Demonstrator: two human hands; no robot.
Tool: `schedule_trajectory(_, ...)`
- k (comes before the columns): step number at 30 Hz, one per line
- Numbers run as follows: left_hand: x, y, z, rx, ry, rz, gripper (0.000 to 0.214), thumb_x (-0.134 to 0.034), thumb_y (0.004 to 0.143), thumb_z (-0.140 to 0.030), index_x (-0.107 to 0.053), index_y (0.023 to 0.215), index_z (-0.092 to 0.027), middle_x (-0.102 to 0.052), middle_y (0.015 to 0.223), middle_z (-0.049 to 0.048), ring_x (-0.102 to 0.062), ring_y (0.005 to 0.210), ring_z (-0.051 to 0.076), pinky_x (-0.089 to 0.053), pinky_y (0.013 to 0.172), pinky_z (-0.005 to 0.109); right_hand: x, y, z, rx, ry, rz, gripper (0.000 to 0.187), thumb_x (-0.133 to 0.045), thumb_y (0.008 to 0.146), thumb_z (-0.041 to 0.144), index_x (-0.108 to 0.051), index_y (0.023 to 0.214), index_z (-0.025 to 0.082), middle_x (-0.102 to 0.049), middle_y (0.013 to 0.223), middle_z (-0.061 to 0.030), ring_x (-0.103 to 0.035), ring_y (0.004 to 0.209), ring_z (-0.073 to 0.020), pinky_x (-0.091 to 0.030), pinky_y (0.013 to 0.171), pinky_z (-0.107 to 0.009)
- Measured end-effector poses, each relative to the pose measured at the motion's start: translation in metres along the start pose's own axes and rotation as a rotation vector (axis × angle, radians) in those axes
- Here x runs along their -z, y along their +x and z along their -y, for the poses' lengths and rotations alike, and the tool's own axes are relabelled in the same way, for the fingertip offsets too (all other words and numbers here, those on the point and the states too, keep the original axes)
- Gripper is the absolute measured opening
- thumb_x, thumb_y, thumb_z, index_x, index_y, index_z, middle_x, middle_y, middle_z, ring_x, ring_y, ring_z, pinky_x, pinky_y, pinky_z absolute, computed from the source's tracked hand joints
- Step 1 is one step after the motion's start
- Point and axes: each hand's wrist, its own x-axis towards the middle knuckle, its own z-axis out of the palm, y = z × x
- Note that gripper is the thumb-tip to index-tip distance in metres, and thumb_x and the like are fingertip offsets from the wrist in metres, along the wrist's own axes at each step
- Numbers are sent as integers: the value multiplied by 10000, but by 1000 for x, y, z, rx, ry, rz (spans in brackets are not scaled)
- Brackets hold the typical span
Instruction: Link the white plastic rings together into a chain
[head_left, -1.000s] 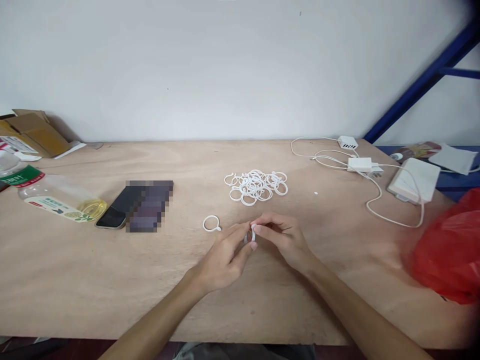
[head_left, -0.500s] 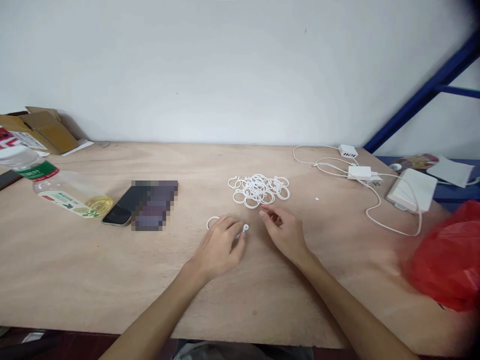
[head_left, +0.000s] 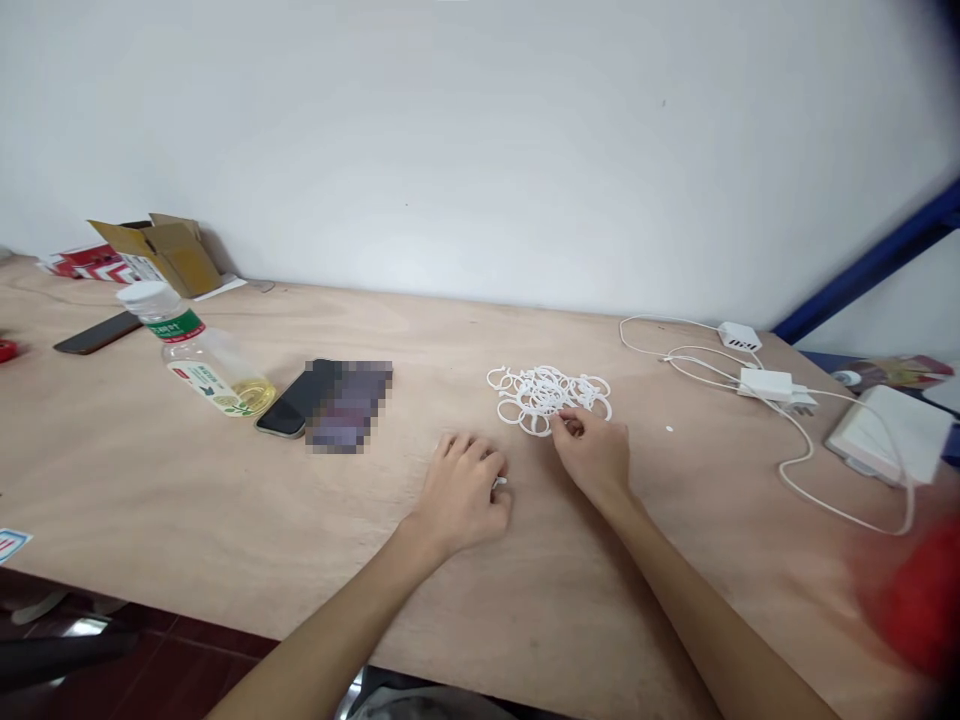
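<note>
A pile of white plastic rings (head_left: 541,391) lies on the wooden table (head_left: 187,490), right of centre. My right hand (head_left: 594,455) reaches the pile's near edge, thumb and forefinger pinched on one ring there. To the left, my left hand (head_left: 466,488) rests palm down on the table with its fingers curled. A bit of a white ring (head_left: 499,482) sticks out at its right side, and the rest of that ring is hidden under the hand.
A lying plastic bottle (head_left: 208,369) and a dark phone (head_left: 289,408) are to the left, with another phone (head_left: 96,333) and a cardboard box (head_left: 163,250) farther back. White chargers with cables (head_left: 765,382) and a white box (head_left: 892,432) are on the right, and a red bag (head_left: 926,600) sits at the near right edge.
The hands have parted. My left hand carried its ring down to the table, and my right hand moved forward to the pile. The view has swung left.
</note>
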Motion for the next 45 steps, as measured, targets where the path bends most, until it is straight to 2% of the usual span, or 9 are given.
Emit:
schedule_trajectory(3, 1, 0, 0, 30, -25, -55, 164, -553, 682, -148, -646, 810, -194, -673, 929, 57, -541, 974, 271, -373, 902, 450, 12, -6, -2, -150, 328, -13, 252, -646, 699, 411, -695, 749, 169, -654, 588, -33, -597, 591, -199, -438, 635, -333)
schedule_trajectory(8, 3, -2, -7, -59, -310, -248, 212, -565, 764, -195, -620, 968, -183, -685, 931, 48, -594, 897, 209, -413, 842, 383, 25, -28, 5, -322, 851, 153, 231, -739, 617, 364, -658, 701, 164, -630, 552, -10, -510, 476, -127, -391, 458, -253)
schedule_trajectory(14, -3, -2, -13, -253, -422, -368, 110, -578, 846, -260, -605, 914, -178, -662, 737, 27, -592, 673, 153, -435, 676, 307, 25, -45, 18, -321, 943, 320, 266, -776, 616, 384, -661, 700, 159, -640, 557, -14, -517, 479, -117, -418, 469, -247)
schedule_trajectory(19, -7, 0, -11, -162, -412, -386, 129, -491, 897, -193, -602, 833, -177, -626, 671, 11, -529, 597, 128, -403, 612, 279, 34, -43, 18, -349, 1125, 464, 247, -808, 601, 330, -625, 664, 177, -600, 538, 19, -509, 504, -104, -398, 465, -223)
schedule_trajectory(25, -6, 0, -10, -115, -376, -298, 221, -451, 859, -140, -507, 649, -181, -525, 566, -18, -449, 536, 116, -351, 556, 263, 38, -43, 14, -156, 1229, 774, 208, -754, 700, 337, -680, 826, 189, -585, 578, 35, -463, 489, -76, -363, 461, -216)
schedule_trajectory(29, -10, 0, -8, -189, -312, -295, 222, -461, 840, -142, -471, 622, -185, -512, 556, -15, -439, 535, 121, -347, 576, 279, 34, -47, 17, -82, 1171, 763, 296, -761, 698, 333, -690, 952, 198, -533, 556, 62, -408, 475, -63, -300, 425, -201)
schedule_trajectory(33, -10, -1, -7, -239, -241, -264, 228, -439, 854, -133, -501, 639, -182, -537, 587, 3, -470, 565, 135, -359, 617, 309, 34, -50, 24, -70, 1109, 660, 190, -730, 726, 354, -719, 829, 195, -553, 548, 49, -446, 489, -74, -344, 458, -217)
schedule_trajectory(39, -2, -3, -14, -178, -484, -155, 268, -568, 844, -296, -590, 1086, -182, -688, 972, 78, -620, 871, 205, -471, 788, 356, 35, -49, 23, -158, 1094, 555, 164, -761, 685, 360, -715, 706, 204, -659, 640, 10, -562, 593, -121, -454, 596, -268)
schedule_trajectory(45, 0, -3, -19, -86, -600, -65, 291, -619, 804, -214, -601, 1091, -178, -679, 1019, 75, -623, 918, 209, -493, 822, 351, 33, -49, 21, -189, 1107, 588, 195, -758, 694, 352, -663, 679, 182, -652, 673, 5, -551, 602, -111, -433, 593, -255)
